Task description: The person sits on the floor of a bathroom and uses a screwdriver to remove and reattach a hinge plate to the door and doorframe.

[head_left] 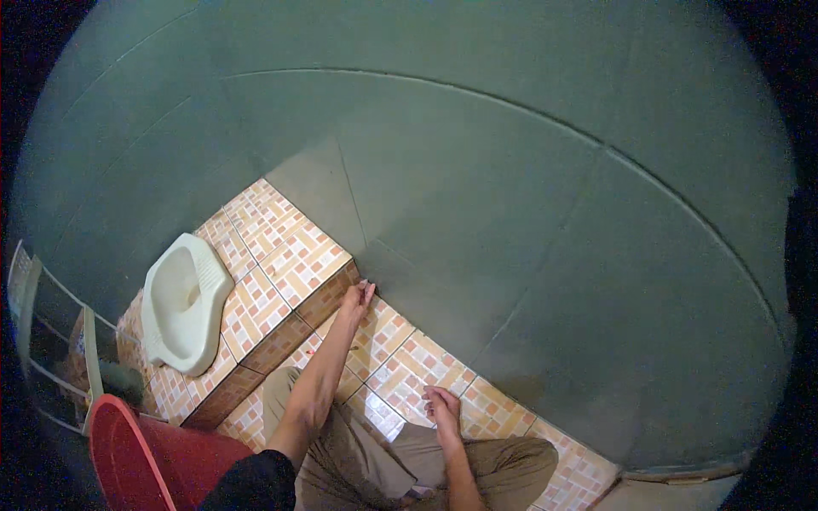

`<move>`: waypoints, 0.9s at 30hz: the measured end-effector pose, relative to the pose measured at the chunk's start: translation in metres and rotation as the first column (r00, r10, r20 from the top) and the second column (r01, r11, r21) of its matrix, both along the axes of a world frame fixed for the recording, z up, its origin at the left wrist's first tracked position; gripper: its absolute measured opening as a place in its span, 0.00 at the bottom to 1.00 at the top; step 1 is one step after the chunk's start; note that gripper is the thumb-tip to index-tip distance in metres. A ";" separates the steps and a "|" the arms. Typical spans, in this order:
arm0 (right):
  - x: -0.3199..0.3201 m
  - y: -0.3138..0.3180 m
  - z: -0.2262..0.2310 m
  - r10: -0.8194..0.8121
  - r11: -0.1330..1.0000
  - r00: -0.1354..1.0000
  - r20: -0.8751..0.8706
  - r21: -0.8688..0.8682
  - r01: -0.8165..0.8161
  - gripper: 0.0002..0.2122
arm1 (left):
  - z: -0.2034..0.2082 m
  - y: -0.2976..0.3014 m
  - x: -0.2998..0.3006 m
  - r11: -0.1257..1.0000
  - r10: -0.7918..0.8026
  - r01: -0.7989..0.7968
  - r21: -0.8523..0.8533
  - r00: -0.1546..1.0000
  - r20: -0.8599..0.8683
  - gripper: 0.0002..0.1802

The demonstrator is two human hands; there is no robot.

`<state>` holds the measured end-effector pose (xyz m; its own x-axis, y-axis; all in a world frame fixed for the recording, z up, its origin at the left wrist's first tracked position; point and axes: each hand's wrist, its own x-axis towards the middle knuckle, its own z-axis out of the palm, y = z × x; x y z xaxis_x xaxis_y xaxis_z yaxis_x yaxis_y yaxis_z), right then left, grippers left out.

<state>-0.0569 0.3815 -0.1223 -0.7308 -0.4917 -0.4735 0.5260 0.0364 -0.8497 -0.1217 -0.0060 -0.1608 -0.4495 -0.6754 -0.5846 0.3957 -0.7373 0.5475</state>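
My left hand reaches out to the low corner where the tiled step meets the green wall. Its fingers are pinched together close to the wall's foot; whatever they hold, if anything, is too small to make out. Above my lap, over the patterned floor tiles, hovers my right hand. Its fingers curl loosely inward, and no object shows in them.
A white squat toilet is set into the raised step on the left. Near me at lower left stands a red bucket, beside a pale rack. My bent knees take up the floor in front. A ledge lies at lower right.
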 end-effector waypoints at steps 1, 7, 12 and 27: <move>-0.002 0.001 0.001 0.005 1.000 1.000 0.008 -0.001 -0.005 0.11 | 0.000 0.001 -0.003 1.000 -0.009 0.009 -0.002 1.000 0.002 0.06; 0.002 0.001 0.004 0.001 0.999 0.999 -0.042 -0.047 -0.003 0.11 | -0.008 -0.011 -0.001 0.999 0.004 0.000 -0.038 0.995 0.100 0.06; 0.000 0.000 0.012 0.010 1.000 1.000 -0.011 0.004 -0.010 0.10 | -0.029 -0.005 0.010 0.983 0.001 0.007 -0.184 0.999 0.042 0.07; -0.005 0.005 0.002 -0.002 1.000 0.999 -0.041 -0.005 0.002 0.10 | -0.011 0.017 -0.010 0.986 0.071 -0.055 -0.160 0.993 0.099 0.07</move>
<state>-0.0623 0.3865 -0.1206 -0.7504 -0.4925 -0.4408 0.4911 0.0310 -0.8706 -0.1315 0.0106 -0.1713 -0.3458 -0.7873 -0.5104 0.3737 -0.6146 0.6947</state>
